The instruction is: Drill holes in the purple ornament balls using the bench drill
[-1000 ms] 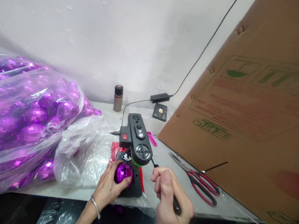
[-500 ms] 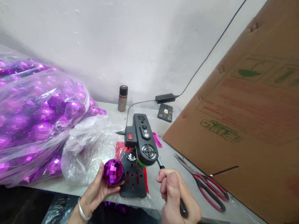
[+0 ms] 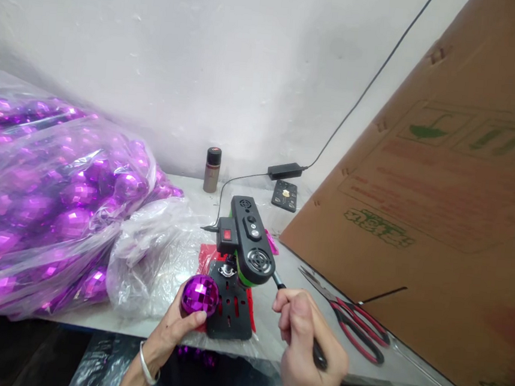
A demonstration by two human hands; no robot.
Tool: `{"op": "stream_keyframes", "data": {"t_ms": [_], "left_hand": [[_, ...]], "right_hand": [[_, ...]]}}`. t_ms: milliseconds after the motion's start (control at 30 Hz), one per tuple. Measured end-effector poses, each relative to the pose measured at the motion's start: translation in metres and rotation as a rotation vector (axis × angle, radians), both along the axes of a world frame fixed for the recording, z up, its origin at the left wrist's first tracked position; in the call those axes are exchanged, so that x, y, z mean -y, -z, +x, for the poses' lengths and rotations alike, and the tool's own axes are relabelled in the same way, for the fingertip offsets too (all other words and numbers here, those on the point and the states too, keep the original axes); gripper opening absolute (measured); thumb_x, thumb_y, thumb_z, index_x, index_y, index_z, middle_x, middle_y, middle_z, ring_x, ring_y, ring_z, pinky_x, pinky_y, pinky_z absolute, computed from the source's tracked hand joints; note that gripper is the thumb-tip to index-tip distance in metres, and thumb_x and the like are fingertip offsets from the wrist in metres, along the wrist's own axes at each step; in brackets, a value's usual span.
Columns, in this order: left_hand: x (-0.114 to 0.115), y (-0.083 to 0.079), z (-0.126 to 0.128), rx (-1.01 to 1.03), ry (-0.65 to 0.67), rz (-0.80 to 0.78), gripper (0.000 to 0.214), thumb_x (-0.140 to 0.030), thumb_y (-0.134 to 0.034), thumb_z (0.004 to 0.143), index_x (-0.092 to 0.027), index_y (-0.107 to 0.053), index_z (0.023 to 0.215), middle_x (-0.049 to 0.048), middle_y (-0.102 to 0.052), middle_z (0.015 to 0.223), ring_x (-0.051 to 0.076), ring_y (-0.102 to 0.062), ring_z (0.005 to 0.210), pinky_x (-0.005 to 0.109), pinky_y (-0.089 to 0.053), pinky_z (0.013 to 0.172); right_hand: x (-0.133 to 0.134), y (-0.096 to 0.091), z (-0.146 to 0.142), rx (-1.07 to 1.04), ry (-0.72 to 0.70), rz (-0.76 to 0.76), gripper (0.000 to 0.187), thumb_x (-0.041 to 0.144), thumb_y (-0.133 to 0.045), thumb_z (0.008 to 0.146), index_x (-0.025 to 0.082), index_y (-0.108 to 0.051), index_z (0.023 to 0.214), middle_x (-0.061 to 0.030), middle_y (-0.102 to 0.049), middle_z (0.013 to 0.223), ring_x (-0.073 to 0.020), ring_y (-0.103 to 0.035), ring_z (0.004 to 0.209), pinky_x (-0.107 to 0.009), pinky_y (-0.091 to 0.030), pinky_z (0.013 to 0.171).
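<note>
My left hand [image 3: 178, 324] is closed around a shiny purple faceted ball [image 3: 200, 295], with the thumb at its lower front. The ball is at the left edge of a slotted black base plate [image 3: 231, 320]; whether they touch, I cannot tell. Over the plate stands a black device [image 3: 251, 240] with round grilles and a red switch [image 3: 227, 234]. In a fist, my right hand [image 3: 309, 348] grips a black-handled tool [image 3: 319, 356] with a thin metal shaft. The shaft points up-left to the device's near end, which hides its tip.
On the left, a clear plastic bag [image 3: 49, 199] is full of purple balls. Scissors [image 3: 350, 318] lie to the right, before a large cardboard box [image 3: 419, 195]. Behind are a small dark-capped bottle [image 3: 212, 171], a power adapter [image 3: 285, 171] and a black patterned card-like object [image 3: 285, 195].
My left hand has shifted the purple ball slightly right, over the base plate's edge, and its thumb has come round to the front. My right hand has hardly moved.
</note>
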State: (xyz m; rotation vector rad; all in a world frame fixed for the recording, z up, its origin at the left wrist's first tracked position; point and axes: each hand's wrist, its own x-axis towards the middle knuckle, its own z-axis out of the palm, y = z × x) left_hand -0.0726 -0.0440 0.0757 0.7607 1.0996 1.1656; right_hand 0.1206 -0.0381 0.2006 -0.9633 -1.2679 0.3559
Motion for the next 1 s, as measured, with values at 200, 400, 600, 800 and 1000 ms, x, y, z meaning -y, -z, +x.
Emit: {"op": "stream_keyframes", "data": {"t_ms": [200,400,600,800,1000], "left_hand": [[0.006,0.004,0.004,-0.265,-0.055,0.056,0.1,-0.052,-0.103,0.056,-0.019,-0.061,0.14,0.0156,-0.073,0.131,0.04,-0.069,0.126,0.052,-0.048,0.119],[0.015,0.006,0.008,-0.305,-0.109,0.041,0.101,-0.049,-0.103,0.057,-0.021,-0.058,0.143,0.0175,-0.07,0.141,0.043,-0.064,0.136,0.054,-0.042,0.125],[0.019,0.015,0.011,-0.359,-0.189,0.109,0.099,-0.048,-0.103,0.06,-0.023,-0.057,0.145,0.0179,-0.062,0.151,0.046,-0.055,0.148,0.057,-0.037,0.131],[0.027,0.049,0.007,-0.553,-0.255,0.442,0.049,-0.035,-0.087,0.085,-0.032,-0.068,0.131,0.0146,-0.058,0.153,0.042,-0.054,0.15,0.062,-0.036,0.131],[0.035,0.08,0.002,-0.608,-0.228,0.637,0.028,-0.032,-0.078,0.094,-0.036,-0.072,0.121,0.013,-0.058,0.151,0.042,-0.057,0.148,0.068,-0.038,0.128]], "right_hand": [[0.0,0.005,0.0,0.009,0.007,-0.005,0.047,0.032,-0.055,0.113,0.022,-0.052,0.067,0.0007,-0.054,0.062,-0.0128,-0.047,0.055,-0.028,-0.033,0.049],[0.001,0.005,-0.001,0.013,0.008,-0.013,0.048,0.033,-0.054,0.114,0.023,-0.051,0.067,0.0012,-0.053,0.062,-0.0127,-0.045,0.054,-0.028,-0.036,0.05],[-0.001,0.004,-0.002,0.017,0.011,0.018,0.048,0.031,-0.054,0.113,0.023,-0.051,0.066,0.0013,-0.053,0.062,-0.0131,-0.048,0.055,-0.028,-0.034,0.049],[0.0,0.009,-0.002,0.016,0.0,0.023,0.045,0.027,-0.054,0.113,0.022,-0.052,0.069,0.0014,-0.054,0.063,-0.0124,-0.046,0.055,-0.027,-0.033,0.05],[0.001,0.01,-0.001,0.012,0.002,0.014,0.045,0.027,-0.054,0.113,0.022,-0.052,0.068,0.0011,-0.055,0.064,-0.0129,-0.049,0.058,-0.027,-0.034,0.051]]}}
